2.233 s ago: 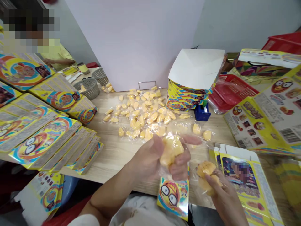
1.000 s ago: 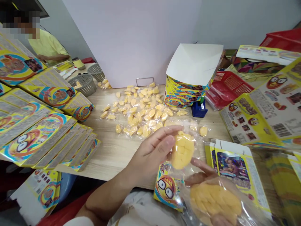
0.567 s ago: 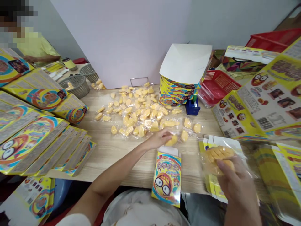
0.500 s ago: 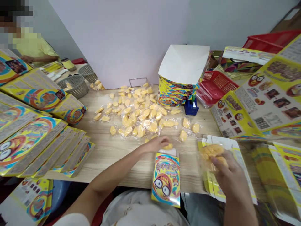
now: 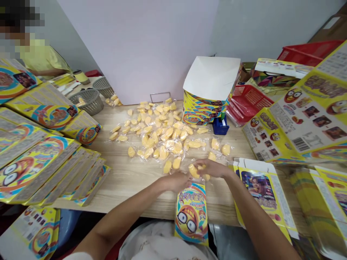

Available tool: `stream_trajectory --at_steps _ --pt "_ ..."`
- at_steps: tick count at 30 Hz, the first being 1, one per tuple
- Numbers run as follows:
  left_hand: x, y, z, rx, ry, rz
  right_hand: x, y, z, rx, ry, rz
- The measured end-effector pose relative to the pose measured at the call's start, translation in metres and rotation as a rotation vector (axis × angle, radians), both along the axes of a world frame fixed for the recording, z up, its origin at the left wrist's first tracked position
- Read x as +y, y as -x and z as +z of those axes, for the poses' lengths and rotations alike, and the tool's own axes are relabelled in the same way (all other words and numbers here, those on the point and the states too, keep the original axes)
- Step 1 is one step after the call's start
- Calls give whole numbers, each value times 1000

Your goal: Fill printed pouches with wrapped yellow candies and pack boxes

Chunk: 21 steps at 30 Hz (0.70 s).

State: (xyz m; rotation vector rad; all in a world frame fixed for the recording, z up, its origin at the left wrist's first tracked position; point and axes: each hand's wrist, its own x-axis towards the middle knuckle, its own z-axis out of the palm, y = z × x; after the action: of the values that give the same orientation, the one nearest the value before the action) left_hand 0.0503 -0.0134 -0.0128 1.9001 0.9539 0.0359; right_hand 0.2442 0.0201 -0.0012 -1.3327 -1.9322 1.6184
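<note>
A yellow cartoon-printed box (image 5: 191,213) leans over the table's front edge, its top end toward the wrapped pieces. My left hand (image 5: 179,181) is closed at the top left corner of this box; its fingertips are partly hidden. Just beyond the box's top end, my right hand (image 5: 213,168) is closed on yellow pieces in clear wrappers (image 5: 193,171), which sit close to the left fingertips. Many more wrapped yellow pieces (image 5: 162,151) lie loose in a heap farther back on the table.
Stacked printed boxes (image 5: 35,159) stand at left, flat cartons (image 5: 260,187) at right. Behind the heap are open cartons (image 5: 211,77), a blue tape dispenser (image 5: 220,125) and a red basket (image 5: 251,99). Grey baskets (image 5: 88,101) and a co-worker in a yellow top (image 5: 45,57) are far left.
My right hand has moved left with the wrapped pieces, from above the flat cartons to the box's top end. The left hand has drawn slightly nearer to me.
</note>
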Motion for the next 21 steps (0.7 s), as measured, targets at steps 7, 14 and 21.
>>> stream_trajectory --at_steps 7,14,21 --pt "-26 17 -1 -52 -202 247 6 18 -19 -112 128 255" --pt "-21 10 -13 -15 -299 49 10 0 -16 -71 6 79" --pt "-20 15 -16 -103 -221 238 -6 6 -11 -45 4 275"
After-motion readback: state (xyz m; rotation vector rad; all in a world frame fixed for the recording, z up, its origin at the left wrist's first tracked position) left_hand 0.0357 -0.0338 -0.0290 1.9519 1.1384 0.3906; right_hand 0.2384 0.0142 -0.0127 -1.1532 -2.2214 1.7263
